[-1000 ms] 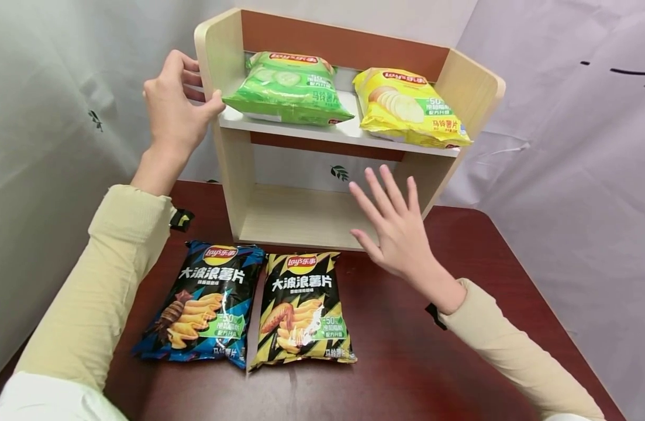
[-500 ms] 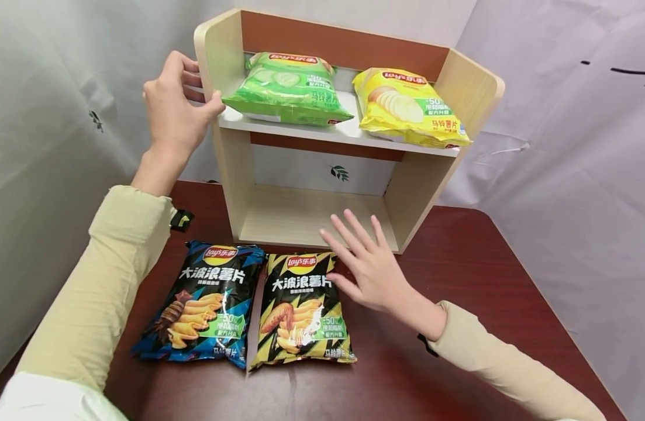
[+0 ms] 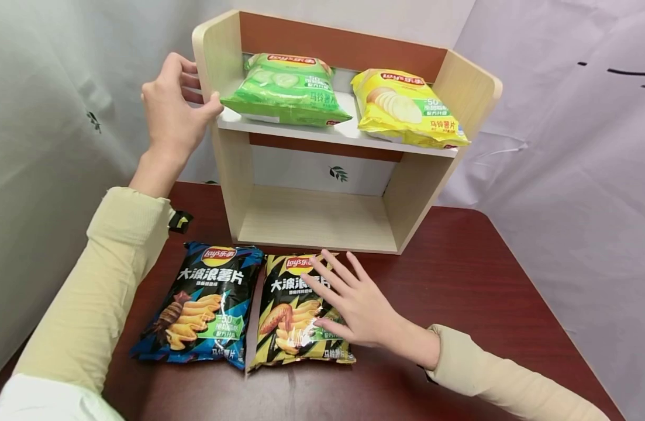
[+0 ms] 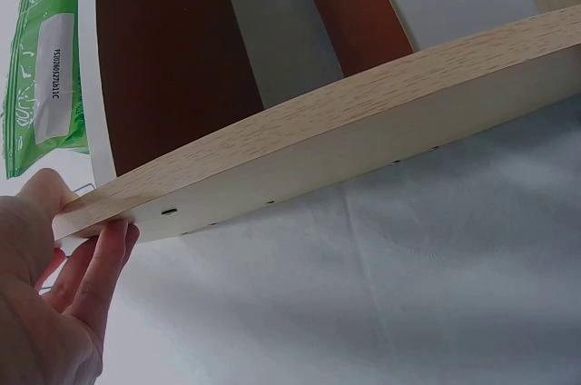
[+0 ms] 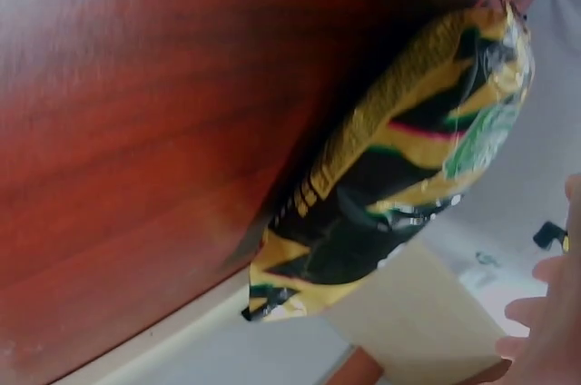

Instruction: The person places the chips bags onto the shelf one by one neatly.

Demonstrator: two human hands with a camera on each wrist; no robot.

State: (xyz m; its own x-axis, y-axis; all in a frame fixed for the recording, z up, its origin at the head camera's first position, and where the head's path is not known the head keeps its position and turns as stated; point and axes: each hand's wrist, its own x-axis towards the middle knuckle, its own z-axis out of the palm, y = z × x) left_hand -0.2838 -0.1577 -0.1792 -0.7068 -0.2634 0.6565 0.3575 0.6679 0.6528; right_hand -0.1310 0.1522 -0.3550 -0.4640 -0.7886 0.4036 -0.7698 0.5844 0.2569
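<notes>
My left hand (image 3: 172, 111) grips the upper left side panel of a small wooden shelf (image 3: 233, 175), thumb at the front edge and fingers behind. The left wrist view shows those fingers against the panel's outer face (image 4: 345, 140). My right hand (image 3: 356, 310), fingers spread and straight, overlaps the right part of a black and yellow bag of chips (image 3: 273, 316) lying on the table. In the right wrist view that bag (image 5: 390, 185) lies apart from the fingertips (image 5: 522, 312). A blue and black bag of chips (image 3: 201, 310) lies just to its left.
On the shelf's upper board rest a green bag of chips (image 3: 290, 93) at left and a yellow one (image 3: 406, 111) at right. Below is a bare lower compartment (image 3: 317, 216). The dark red table (image 3: 459, 280) carries the shelf; pale curtains (image 3: 580, 175) hang around.
My right hand has come down and left from in front of the shelf to over the black and yellow bag. My left hand keeps its hold on the shelf.
</notes>
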